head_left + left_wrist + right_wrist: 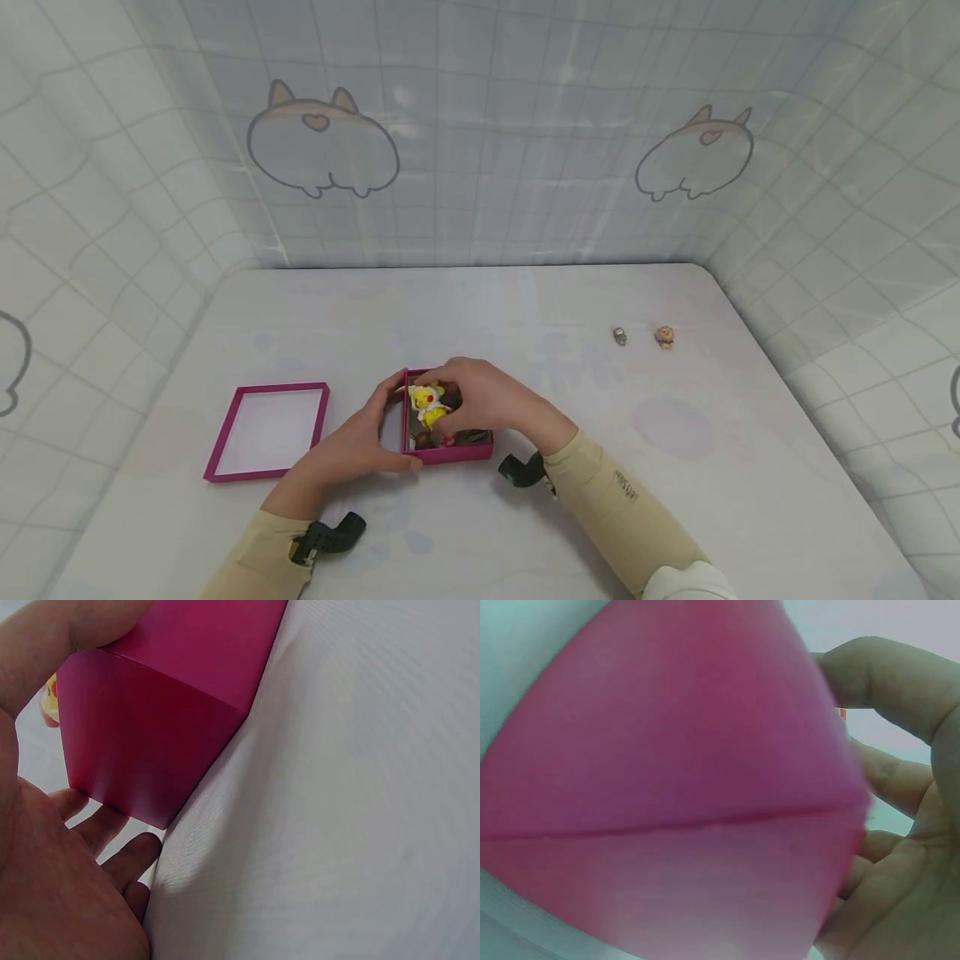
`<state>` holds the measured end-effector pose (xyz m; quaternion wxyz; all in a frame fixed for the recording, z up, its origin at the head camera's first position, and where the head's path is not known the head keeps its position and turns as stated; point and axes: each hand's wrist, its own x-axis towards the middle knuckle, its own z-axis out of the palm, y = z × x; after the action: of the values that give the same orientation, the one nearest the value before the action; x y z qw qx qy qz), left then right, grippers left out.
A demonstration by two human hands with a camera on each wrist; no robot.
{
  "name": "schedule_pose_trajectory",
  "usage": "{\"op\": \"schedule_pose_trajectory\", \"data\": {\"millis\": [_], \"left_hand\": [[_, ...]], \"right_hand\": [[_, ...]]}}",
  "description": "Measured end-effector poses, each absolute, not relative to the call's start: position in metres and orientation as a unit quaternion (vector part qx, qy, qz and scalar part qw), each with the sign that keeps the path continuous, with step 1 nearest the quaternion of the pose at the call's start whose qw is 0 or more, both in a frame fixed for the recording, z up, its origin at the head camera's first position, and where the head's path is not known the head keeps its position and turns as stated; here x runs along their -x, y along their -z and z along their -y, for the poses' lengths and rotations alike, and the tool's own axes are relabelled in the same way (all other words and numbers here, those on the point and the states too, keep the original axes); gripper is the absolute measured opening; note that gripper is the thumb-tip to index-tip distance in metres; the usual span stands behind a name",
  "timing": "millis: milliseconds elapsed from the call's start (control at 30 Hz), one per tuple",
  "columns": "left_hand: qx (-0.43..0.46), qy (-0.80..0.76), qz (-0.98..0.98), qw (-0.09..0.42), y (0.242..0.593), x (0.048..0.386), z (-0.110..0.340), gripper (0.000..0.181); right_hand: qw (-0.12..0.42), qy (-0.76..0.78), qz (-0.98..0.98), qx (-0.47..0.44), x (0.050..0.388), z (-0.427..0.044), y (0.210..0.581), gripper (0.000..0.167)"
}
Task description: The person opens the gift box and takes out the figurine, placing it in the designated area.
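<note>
A magenta box [453, 454], its top uncovered, stands on the table with several small figurines inside. My left hand [352, 442] grips its left side, thumb at the near corner and fingers toward the far one; the left wrist view shows the box [150, 742] between thumb and fingers. Over the box, my right hand [487, 396] pinches a yellow figurine [422, 398] with a red spot and white trim between thumb and fingers. Part of that figurine [52, 694] shows past the rim. In the right wrist view the box wall [675, 735] hides the fingertips.
A magenta-rimmed lid [322, 417] lies on the table left of the box, its white inside facing up. Toward the far right sit a small grey figurine [619, 336] and a brown-and-yellow figurine [665, 337]. Patterned curtains [480, 167] surround the table.
</note>
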<state>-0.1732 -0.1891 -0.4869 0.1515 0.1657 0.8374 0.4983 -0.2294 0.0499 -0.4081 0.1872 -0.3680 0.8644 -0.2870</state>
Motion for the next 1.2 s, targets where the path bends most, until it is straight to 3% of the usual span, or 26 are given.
{"op": "schedule_pose_trajectory", "data": {"millis": [700, 1033, 1200], "left_hand": [[-0.161, -0.498, -0.838, 0.153, 0.487, 0.176, 0.187, 0.126], [-0.14, -0.494, -0.842, 0.165, 0.486, 0.176, 0.186, 0.127], [-0.134, -0.493, -0.843, 0.167, 0.486, 0.176, 0.186, 0.127]], "right_hand": [[0.167, 0.431, -0.822, 0.331, 0.243, -0.063, 0.41, 0.059], [0.202, 0.467, -0.815, 0.276, 0.247, -0.074, 0.414, 0.059], [0.19, 0.476, -0.816, 0.267, 0.249, -0.082, 0.412, 0.06]]}}
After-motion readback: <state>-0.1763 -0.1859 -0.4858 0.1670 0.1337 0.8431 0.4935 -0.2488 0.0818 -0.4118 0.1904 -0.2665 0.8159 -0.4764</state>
